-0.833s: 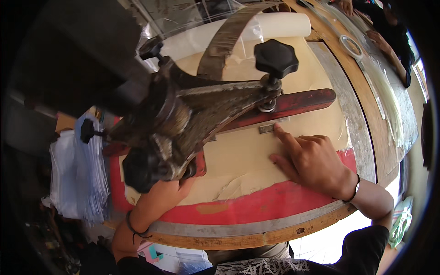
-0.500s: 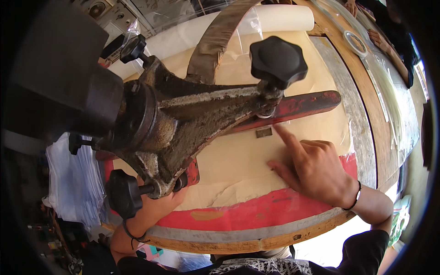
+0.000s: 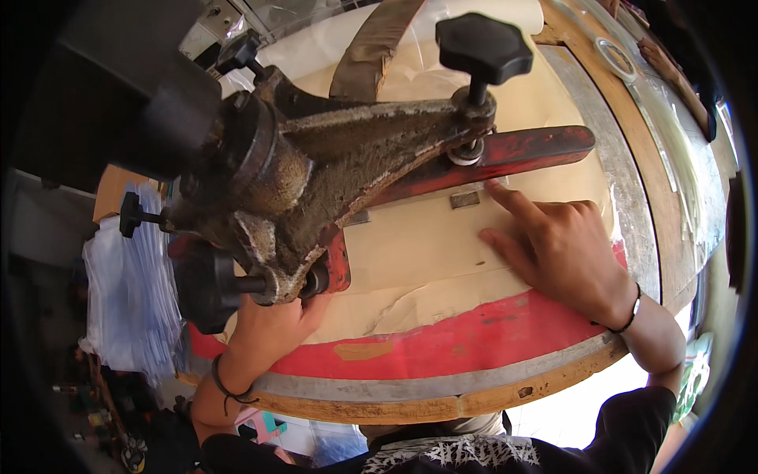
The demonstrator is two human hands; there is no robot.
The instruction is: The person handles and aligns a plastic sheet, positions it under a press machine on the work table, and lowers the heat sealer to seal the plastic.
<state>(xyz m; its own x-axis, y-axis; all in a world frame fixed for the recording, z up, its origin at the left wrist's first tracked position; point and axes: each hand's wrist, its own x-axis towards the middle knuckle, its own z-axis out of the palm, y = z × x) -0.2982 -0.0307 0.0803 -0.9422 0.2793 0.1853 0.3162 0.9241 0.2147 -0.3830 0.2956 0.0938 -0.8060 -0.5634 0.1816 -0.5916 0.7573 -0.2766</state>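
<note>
Screen-print rig seen from above: wooden frame [image 3: 442, 407] with a cream mesh screen [image 3: 418, 253], red-taped along the near edge. A rusty metal arm [image 3: 347, 170] carries a red squeegee bar [image 3: 521, 150], clamped by a black knob [image 3: 483, 47], and the bar lies across the far half of the screen. The right hand [image 3: 564, 253] is flat on the mesh just below the bar, fingers spread, index finger pointing at a small grey tab [image 3: 464, 199] close to its tip; I can't tell whether it touches the tab. It holds nothing, just presses the mesh. The left hand [image 3: 268, 328] comes up from the near edge under the arm's lower end, by the black handle [image 3: 207, 286]; its fingers are hidden behind the casting, so I can't tell whether it is gripping or only steadying. To do this well, I'd say: keep the right palm light and flat so the mesh doesn't shift, and keep the fingers out of the bar's path. Check that the tab sits square to the bar's edge. The left hand should take the arm's weight so the bar comes down evenly rather than dropping. Stack of clear plastic bags [image 3: 130, 292] at far left, out of the way.
</note>
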